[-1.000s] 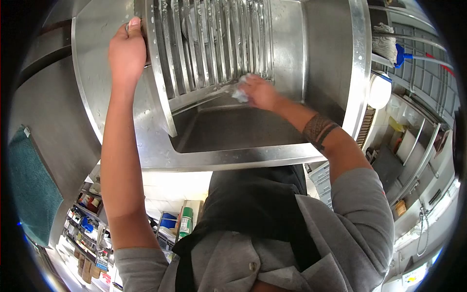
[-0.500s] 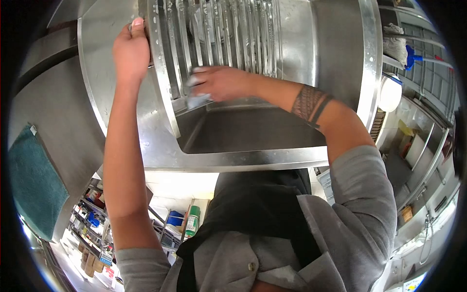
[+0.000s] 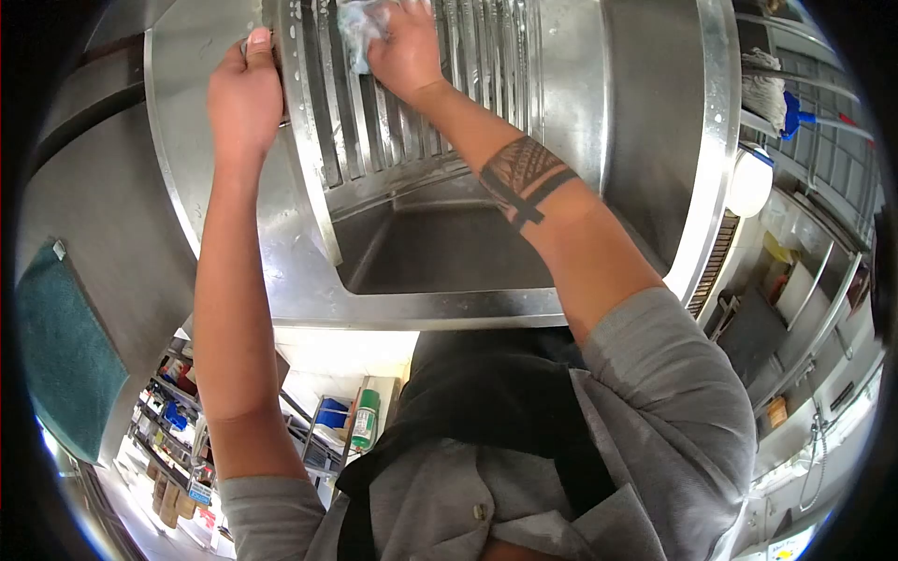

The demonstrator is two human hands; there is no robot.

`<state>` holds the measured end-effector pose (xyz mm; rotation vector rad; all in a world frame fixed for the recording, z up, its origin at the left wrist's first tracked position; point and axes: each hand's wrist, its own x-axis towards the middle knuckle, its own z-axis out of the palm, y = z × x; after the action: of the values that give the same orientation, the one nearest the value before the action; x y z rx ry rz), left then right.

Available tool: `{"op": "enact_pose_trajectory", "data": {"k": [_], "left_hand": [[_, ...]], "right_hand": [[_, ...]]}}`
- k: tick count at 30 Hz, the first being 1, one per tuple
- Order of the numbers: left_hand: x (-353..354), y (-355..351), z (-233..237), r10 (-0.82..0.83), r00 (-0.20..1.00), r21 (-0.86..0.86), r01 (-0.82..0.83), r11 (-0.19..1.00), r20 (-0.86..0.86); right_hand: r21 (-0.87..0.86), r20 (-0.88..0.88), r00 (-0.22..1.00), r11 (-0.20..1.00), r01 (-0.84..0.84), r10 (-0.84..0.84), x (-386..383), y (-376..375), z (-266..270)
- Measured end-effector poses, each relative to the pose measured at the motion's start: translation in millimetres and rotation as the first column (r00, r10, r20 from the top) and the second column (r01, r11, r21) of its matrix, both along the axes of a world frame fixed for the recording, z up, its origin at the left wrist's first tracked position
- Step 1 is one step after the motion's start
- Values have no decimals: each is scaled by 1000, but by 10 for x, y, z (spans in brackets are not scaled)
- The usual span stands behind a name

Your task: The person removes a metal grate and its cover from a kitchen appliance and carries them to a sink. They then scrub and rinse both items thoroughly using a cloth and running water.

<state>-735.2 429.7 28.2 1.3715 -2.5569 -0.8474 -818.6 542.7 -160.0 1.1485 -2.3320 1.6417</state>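
A slatted metal baffle filter (image 3: 474,89) lies tilted in the steel sink (image 3: 449,309), with wet suds on its bars and frame. My left hand (image 3: 245,103) is closed at the filter's left edge, thumb on top; its other fingers are mostly hidden. Bunched in my right hand (image 3: 409,54) is a wet, whitish soapy cloth (image 3: 359,35), pressed against the upper left slats. The top of the filter runs out of view.
A teal towel (image 3: 70,360) hangs at the left. Below the counter, a green spray can (image 3: 366,418) stands near crowded shelves (image 3: 173,421). On the right are a mop head (image 3: 762,93), a white round container (image 3: 750,179) and metal racks.
My right hand has moved the cloth up along the slats, from the filter's lower left end to near the top of view. My left hand stays almost where it was.
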Motion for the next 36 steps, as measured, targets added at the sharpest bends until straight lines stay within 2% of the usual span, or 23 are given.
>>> {"op": "enact_pose_trajectory", "data": {"k": [1,2,4,6,7,9,11,12,13,15,17,19,22,24,25,27,29,30,32,35,36], "left_hand": [[11,-3,29,-4,1000,-6,4,1000,2],[5,11,50,-7,999,-14,7,1000,39],[-50,-17,23,-17,999,-21,18,1000,52],[-7,-36,-61,-31,999,-48,29,998,-43],[20,-23,-77,-24,999,-41,23,999,-36],[-38,39,0,-10,1000,-29,10,1000,-14],[-41,-22,-48,-27,1000,-76,26,997,-8],[-18,-37,-68,-47,999,-112,47,993,3],[-18,-33,-53,-53,999,-111,54,992,9],[-66,-36,8,1,999,2,-1,1000,50],[-46,-61,-21,-23,1000,-40,23,999,16],[-41,-84,-18,-42,999,-83,42,996,-4],[-30,-59,-66,-23,1000,-73,22,997,-11],[-19,-112,-133,-29,999,-71,27,997,-33],[-21,-102,-121,-29,999,-73,27,997,-31],[-39,-51,-44,-31,999,-73,30,997,-13],[-45,-76,-59,-36,999,-62,35,997,-17],[-43,-96,-61,-24,1000,-55,24,998,-15],[-50,-77,-44,-21,1000,-53,20,998,-17],[-39,-83,-72,-24,1000,-65,23,998,-6],[-33,-86,-80,-30,1000,-76,30,997,0]], "right_hand": [[-11,7,998,998,66,-66,-12,-62,-23],[83,12,997,994,69,-70,160,84,114],[24,246,962,991,-132,122,545,571,186],[-42,148,916,927,-372,374,804,987,180],[-38,156,912,925,-377,378,800,986,130],[99,141,908,907,-410,395,533,780,80],[185,167,963,953,-239,210,37,342,140],[164,25,993,980,-115,113,-216,99,6],[174,67,997,984,-49,38,-395,-141,-65],[284,189,982,956,-68,13,-372,-139,87],[198,159,984,974,-110,79,70,238,164],[187,171,964,954,-234,203,567,650,247],[104,121,969,968,-230,218,617,777,291],[252,194,964,941,-226,180,230,433,205],[250,196,964,941,-227,180,45,249,169],[153,138,988,984,-92,71,-190,52,223],[261,233,962,944,-202,141,138,364,366],[200,220,958,953,-228,183,387,547,412],[220,192,944,925,-309,270,743,841,432],[163,158,955,948,-275,250,468,540,178],[244,170,972,948,-203,164,219,327,160]]}}
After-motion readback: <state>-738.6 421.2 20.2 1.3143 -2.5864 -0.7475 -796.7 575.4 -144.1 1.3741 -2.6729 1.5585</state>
